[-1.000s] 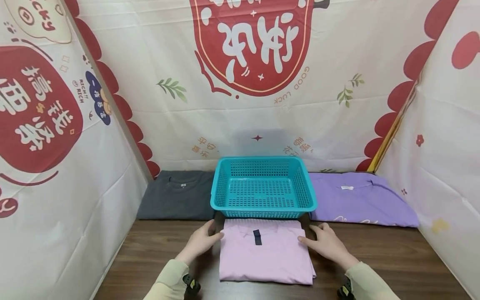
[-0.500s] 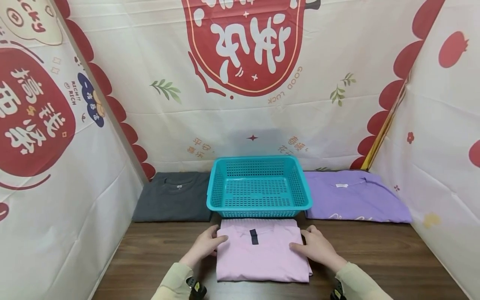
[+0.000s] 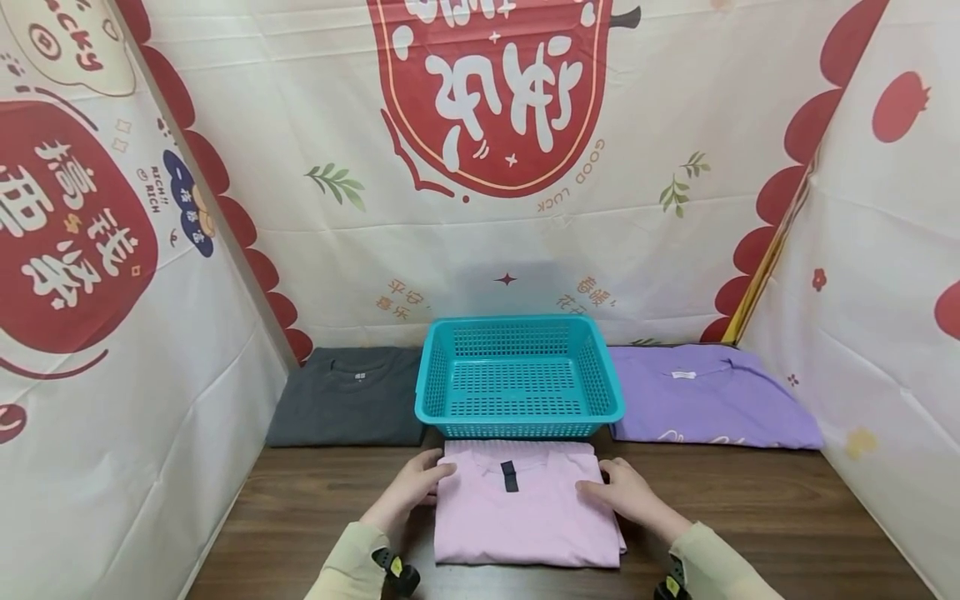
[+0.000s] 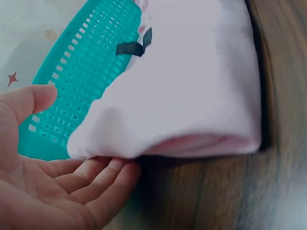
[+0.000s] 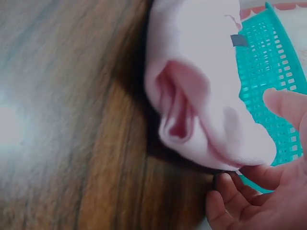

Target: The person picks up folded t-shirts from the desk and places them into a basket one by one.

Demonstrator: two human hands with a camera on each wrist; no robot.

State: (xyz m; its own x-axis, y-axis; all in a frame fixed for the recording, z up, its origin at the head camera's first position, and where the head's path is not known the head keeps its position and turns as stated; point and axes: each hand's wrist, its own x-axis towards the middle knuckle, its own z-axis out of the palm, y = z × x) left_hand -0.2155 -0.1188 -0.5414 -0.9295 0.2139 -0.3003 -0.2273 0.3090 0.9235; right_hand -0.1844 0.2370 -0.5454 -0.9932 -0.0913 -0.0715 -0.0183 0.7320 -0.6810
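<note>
A folded pink T-shirt (image 3: 525, 517) with a dark neck label lies on the table in front of a teal basket (image 3: 519, 429). A strip of ribbed pink fabric (image 3: 517, 448) shows along its back edge. At the shirt's left side, my left hand (image 3: 412, 485) has its fingers (image 4: 100, 179) tucked just under the back corner, with the thumb raised apart from the cloth. My right hand (image 3: 636, 497) is at the opposite side, its fingertips (image 5: 224, 184) bent at the lower edge of the cloth. The right thumb also stands off the fabric in the right wrist view.
A folded dark grey T-shirt (image 3: 345, 408) lies left of the basket, and a folded purple T-shirt (image 3: 712, 400) lies to its right. Printed white cloth walls (image 3: 442, 242) enclose the brown wooden table (image 3: 757, 508) at the back and both sides.
Both hands have moved inward to the pink T-shirt's sides, the fingers now reaching its edges. The head view has shifted slightly. The shirt, basket and other clothes stay in place.
</note>
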